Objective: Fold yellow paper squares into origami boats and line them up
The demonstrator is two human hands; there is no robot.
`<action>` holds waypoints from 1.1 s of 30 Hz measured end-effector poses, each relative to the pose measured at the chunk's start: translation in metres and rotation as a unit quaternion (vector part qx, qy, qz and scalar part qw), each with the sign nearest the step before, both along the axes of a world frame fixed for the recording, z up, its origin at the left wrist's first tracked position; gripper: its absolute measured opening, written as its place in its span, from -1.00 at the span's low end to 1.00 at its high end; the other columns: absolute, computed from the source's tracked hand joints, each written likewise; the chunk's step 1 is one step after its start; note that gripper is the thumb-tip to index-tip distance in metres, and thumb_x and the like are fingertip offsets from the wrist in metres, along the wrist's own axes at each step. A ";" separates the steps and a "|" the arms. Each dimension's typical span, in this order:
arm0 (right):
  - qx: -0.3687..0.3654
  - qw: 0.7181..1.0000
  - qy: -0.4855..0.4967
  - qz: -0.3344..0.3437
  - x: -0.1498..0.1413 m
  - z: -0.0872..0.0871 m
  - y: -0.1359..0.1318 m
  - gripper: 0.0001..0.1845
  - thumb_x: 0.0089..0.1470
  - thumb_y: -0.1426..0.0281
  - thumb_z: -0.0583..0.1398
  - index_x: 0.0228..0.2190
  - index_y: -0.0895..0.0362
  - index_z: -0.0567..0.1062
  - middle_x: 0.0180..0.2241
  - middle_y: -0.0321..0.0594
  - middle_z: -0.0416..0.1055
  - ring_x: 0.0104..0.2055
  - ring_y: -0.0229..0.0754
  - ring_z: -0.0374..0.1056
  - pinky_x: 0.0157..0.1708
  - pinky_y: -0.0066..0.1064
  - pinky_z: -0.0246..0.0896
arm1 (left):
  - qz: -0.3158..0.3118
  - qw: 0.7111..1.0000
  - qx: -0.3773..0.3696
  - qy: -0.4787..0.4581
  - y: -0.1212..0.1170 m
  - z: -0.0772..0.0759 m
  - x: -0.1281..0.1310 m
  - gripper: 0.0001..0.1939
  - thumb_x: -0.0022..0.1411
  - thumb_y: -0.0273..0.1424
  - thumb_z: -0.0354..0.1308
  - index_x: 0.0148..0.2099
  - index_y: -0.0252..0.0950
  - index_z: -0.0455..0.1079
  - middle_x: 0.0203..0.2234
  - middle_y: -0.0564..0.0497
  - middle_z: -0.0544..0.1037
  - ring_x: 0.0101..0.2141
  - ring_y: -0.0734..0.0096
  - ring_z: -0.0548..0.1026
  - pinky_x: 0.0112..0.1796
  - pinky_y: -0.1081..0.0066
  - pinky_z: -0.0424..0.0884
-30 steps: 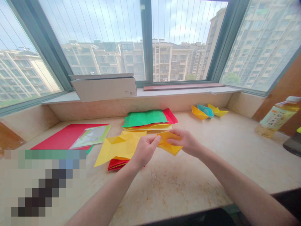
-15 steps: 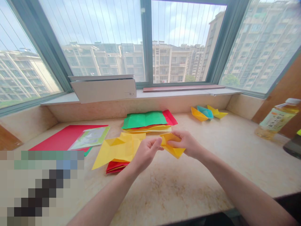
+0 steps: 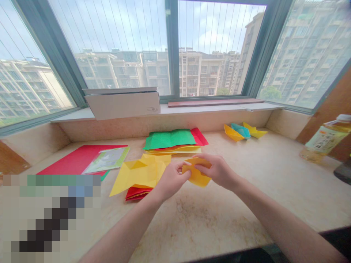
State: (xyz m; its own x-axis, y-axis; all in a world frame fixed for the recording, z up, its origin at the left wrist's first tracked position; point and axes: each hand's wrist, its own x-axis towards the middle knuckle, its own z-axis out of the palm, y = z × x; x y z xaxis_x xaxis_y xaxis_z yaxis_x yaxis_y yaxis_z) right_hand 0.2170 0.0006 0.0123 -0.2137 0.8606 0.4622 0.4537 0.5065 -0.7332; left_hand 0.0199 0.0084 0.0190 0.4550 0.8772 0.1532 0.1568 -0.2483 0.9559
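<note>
A folded piece of yellow paper (image 3: 199,177) is held up above the counter between both hands. My left hand (image 3: 175,178) pinches its left edge, thumb in front. At its upper right, my right hand (image 3: 218,168) grips it with the thumb across the near face and fingers behind. Left of my left hand lie creased yellow sheets (image 3: 139,173), on top of folded red paper (image 3: 137,193). Behind the hands sits a stack of folded paper with a green sheet (image 3: 171,138) uppermost. Fingers hide part of the held paper.
Paper boats stand at the back right: an orange-yellow boat (image 3: 233,133), a blue boat (image 3: 241,130) and a yellow boat (image 3: 255,130). A drink bottle (image 3: 325,138) is at far right. Red sheets (image 3: 68,160) and a clear packet (image 3: 106,160) lie left. A white box (image 3: 123,105) rests on the sill.
The yellow paper has turned in my hands, from a pointed, partly opened shape to a flatter, rounder face towards me. My left thumb has shifted lower onto its near side.
</note>
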 end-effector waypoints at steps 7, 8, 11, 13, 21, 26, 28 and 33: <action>0.003 1.000 0.016 -0.009 0.001 -0.002 0.003 -0.64 0.08 0.36 0.28 -0.05 0.05 0.54 -0.16 -0.19 0.59 -0.17 -0.07 0.51 -0.12 -0.23 0.42 | 0.010 0.998 0.052 0.031 0.002 -0.001 -0.002 -0.76 0.21 -0.38 0.17 -0.11 -0.31 0.57 -0.24 -0.04 0.64 -0.21 0.21 0.58 -0.21 0.35 0.47; 0.003 1.000 0.019 -0.009 0.001 -0.002 0.003 -0.65 0.08 0.35 0.28 -0.05 0.04 0.54 -0.15 -0.19 0.59 -0.17 -0.07 0.51 -0.12 -0.23 0.42 | 0.013 0.998 0.055 0.037 0.002 -0.001 -0.002 -0.77 0.22 -0.38 0.17 -0.12 -0.31 0.57 -0.26 -0.03 0.64 -0.23 0.22 0.58 -0.22 0.36 0.46; 0.001 1.000 0.027 -0.004 0.000 -0.001 0.004 -0.64 0.07 0.35 0.28 -0.05 0.03 0.54 -0.14 -0.19 0.58 -0.15 -0.06 0.50 -0.11 -0.22 0.42 | 0.020 0.997 0.061 0.047 0.002 0.001 -0.003 -0.80 0.23 -0.38 0.16 -0.18 -0.31 0.57 -0.31 -0.02 0.63 -0.28 0.25 0.56 -0.26 0.38 0.45; -0.009 0.999 0.035 -0.001 0.000 -0.001 0.004 -0.63 0.07 0.35 0.28 -0.05 0.03 0.53 -0.12 -0.18 0.58 -0.14 -0.06 0.50 -0.10 -0.22 0.42 | 0.020 0.997 0.066 0.042 0.001 0.001 -0.003 -0.81 0.23 -0.38 0.15 -0.19 -0.32 0.57 -0.32 -0.01 0.62 -0.28 0.27 0.55 -0.26 0.39 0.44; -0.059 0.996 0.049 0.049 0.003 -0.003 0.007 -0.54 0.04 0.33 0.32 0.01 0.05 0.47 -0.15 -0.17 0.56 -0.15 -0.05 0.51 -0.18 -0.26 0.45 | 0.035 0.997 0.070 0.023 0.004 -0.002 -0.003 -0.80 0.20 -0.41 0.17 -0.16 -0.32 0.57 -0.29 -0.02 0.63 -0.26 0.26 0.55 -0.23 0.37 0.43; -0.051 0.996 0.047 0.050 0.003 -0.006 0.007 -0.57 0.05 0.35 0.30 0.00 0.07 0.49 -0.14 -0.14 0.55 -0.13 -0.05 0.50 -0.19 -0.26 0.45 | -0.019 0.998 0.062 0.005 0.001 0.004 -0.001 -0.79 0.24 -0.34 0.17 -0.20 -0.32 0.58 -0.29 -0.05 0.63 -0.26 0.25 0.54 -0.23 0.38 0.43; -0.062 0.994 0.070 0.057 0.003 -0.004 0.007 -0.58 0.05 0.34 0.30 -0.02 0.08 0.50 -0.14 -0.14 0.55 -0.14 -0.05 0.49 -0.18 -0.25 0.44 | -0.042 0.998 0.053 -0.012 -0.001 0.007 -0.001 -0.71 0.29 -0.25 0.14 -0.16 -0.34 0.57 -0.29 -0.08 0.62 -0.27 0.26 0.54 -0.23 0.37 0.44; -0.144 0.969 0.178 0.097 0.006 0.007 0.006 -0.52 0.00 0.28 0.34 -0.02 0.09 0.48 -0.18 -0.16 0.54 -0.21 -0.10 0.50 -0.28 -0.32 0.44 | -0.102 0.988 0.024 -0.116 0.002 0.009 -0.007 -0.56 0.40 -0.13 -0.06 0.00 -0.33 0.49 -0.15 -0.14 0.54 -0.19 0.25 0.52 -0.17 0.27 0.48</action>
State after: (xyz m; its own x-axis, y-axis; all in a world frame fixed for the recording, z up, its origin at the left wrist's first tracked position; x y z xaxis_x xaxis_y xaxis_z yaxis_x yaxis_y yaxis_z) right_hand 0.2227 0.0062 0.0196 -0.2559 0.9245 0.2826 0.0634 0.3077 -0.9494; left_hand 0.0126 0.0101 0.0276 0.5699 0.7593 0.3140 -0.1229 -0.2990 0.9463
